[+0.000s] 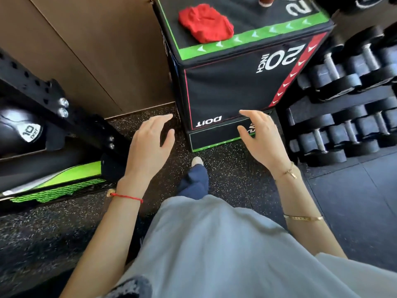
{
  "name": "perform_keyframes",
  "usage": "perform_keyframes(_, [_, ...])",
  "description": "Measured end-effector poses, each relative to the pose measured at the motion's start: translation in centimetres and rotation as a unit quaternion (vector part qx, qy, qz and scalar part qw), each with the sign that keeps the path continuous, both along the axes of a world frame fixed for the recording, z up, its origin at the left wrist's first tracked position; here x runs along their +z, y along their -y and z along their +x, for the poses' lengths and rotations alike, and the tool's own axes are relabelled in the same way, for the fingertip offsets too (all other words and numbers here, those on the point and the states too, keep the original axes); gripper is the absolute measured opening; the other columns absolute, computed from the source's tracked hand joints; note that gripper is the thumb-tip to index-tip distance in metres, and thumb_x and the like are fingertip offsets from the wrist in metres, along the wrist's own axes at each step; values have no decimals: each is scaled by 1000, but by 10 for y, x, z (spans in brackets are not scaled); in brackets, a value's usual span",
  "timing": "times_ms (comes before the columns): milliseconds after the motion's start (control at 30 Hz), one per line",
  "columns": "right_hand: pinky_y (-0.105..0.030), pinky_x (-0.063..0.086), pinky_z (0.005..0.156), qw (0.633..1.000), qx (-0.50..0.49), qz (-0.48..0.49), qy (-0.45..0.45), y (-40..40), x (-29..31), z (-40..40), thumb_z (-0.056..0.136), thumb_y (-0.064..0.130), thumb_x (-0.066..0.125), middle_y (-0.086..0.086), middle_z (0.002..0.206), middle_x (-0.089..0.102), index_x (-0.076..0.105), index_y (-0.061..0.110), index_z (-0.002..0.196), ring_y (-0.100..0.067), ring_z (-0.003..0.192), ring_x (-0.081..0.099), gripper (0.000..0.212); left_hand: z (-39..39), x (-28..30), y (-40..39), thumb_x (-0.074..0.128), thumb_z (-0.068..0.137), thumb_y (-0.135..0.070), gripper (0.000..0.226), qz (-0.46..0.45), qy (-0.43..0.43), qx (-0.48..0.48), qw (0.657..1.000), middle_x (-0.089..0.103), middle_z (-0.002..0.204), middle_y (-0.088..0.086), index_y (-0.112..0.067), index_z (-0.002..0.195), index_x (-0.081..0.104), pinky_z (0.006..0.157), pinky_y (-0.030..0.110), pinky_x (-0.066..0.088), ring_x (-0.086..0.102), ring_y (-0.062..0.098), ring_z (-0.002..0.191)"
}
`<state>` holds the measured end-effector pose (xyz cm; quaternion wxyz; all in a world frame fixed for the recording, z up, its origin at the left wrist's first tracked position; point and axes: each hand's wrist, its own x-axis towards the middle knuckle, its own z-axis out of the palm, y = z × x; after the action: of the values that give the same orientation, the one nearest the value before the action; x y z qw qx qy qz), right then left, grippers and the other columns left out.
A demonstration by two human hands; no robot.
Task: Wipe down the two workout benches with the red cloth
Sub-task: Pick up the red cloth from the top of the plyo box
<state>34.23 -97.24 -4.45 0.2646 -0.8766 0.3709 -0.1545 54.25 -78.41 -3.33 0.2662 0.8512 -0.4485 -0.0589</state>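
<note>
The red cloth (205, 23) lies crumpled on top of a black plyo box (225, 91) with green and red edging, near its front edge. My left hand (150, 145) and my right hand (261, 139) hang in front of me, well below the cloth, fingers relaxed and holding nothing. The right hand is in front of the box's lower part; the left hand is over the floor to the box's left. No workout bench is plainly in view.
A rack of black dumbbells (348, 100) stands at the right. A black perforated rack upright (43, 97) and a green-and-black pad (53, 179) are at the left, before a brown wall (96, 50). The floor is speckled rubber (64, 222). My foot (196, 162) points at the box.
</note>
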Motion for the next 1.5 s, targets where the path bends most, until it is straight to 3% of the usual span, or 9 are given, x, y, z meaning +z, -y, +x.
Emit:
perform_keyframes(600, [-39,37,106,1000,10,-5,13,210,7,189,93,18,57,-8,127,59,56,9,129,-29,123,49,37,167,13,205,53,99,-22,37,2,-2,-3,1000,60,134,-1,-17,135,56,106,34,42,52,16,125])
perform_keyframes(833, [-35,38,105,999,34,-10,15,261,0,225,92,17,58,-9,126,59,56,7,127,-28,121,51,36,186,8,249,54,97,-20,35,11,-16,5,1000,62,129,2,-14,131,59,104,35,44,55,20,121])
perform_keyframes(1133, [-41,37,105,998,52,5,-21,332,-2,268,92,18,56,-9,131,58,56,9,128,-31,123,49,38,203,-1,313,56,97,-18,36,20,-16,42,999,62,131,6,-11,132,59,105,37,43,55,23,122])
perform_keyframes(1367, [-44,37,104,991,90,33,-97,354,-19,313,94,35,56,-9,143,47,38,8,143,-32,131,40,59,213,-21,342,55,97,-18,37,27,-11,75,997,63,130,7,-9,132,58,104,39,44,55,24,123])
perform_keyframes(1500, [-43,36,101,988,85,-11,-126,356,-30,323,92,38,56,-7,141,47,37,9,143,-30,127,39,62,212,-37,347,57,96,-20,36,49,7,112,992,63,129,8,-8,130,60,103,41,44,55,26,122])
